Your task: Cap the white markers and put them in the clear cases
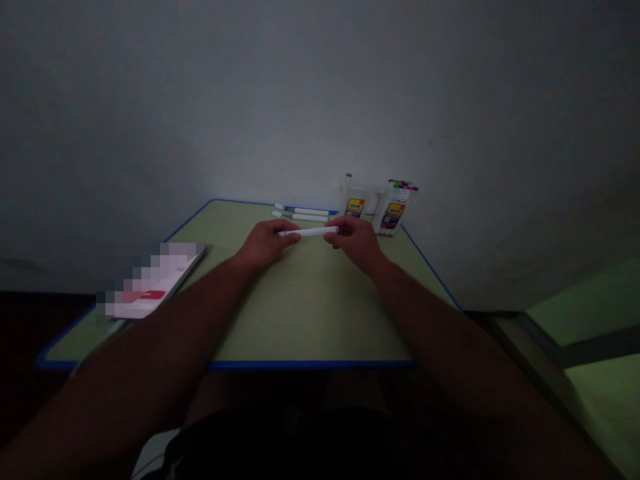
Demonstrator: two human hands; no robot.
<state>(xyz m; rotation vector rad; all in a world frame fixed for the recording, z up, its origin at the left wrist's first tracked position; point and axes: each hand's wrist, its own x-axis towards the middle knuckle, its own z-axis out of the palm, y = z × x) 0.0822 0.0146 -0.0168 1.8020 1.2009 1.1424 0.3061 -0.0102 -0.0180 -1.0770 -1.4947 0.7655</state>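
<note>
A white marker [313, 232] is held level between my two hands, above the far half of the table. My left hand [265, 243] pinches its left end, and my right hand [356, 241] grips the right end, where a purplish tip shows. Just behind lie two white markers [310, 217] with their caps [277, 210] off to the left. Behind my right hand stands a clear marker case [354, 200] with one marker sticking up. To its right, another clear case [395, 210] is packed with several markers with coloured ends.
A light table [300, 313] with a blue edge stands against a grey wall [300, 100]. On its left side lies a pale book or box [150, 287], partly blurred out, with a red patch. My legs are under the front edge.
</note>
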